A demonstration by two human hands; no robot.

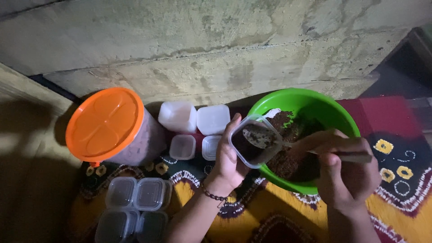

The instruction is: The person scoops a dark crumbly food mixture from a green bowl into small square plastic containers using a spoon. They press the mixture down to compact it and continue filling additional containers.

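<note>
Sitting on a patterned cloth (405, 211), the green bowl (315, 101) of dark crumbly mix stays close; left hand (227, 157) grips a small clear tub (252, 141) tilted over its rim, catching spills, while right hand (348, 173) pinches a spoon (263, 137) inside the tub.

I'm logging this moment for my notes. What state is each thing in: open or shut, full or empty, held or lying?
Left hand: grips the small clear container.
Small clear container: open, tilted, partly filled with dark mix.
Right hand: holds the spoon.
Spoon: loaded, over the container's mouth.
Green bowl: open, holds dark crumbly mix.
Big jar: orange lid on.
Four clear containers: lidded; contents unclear.
</note>
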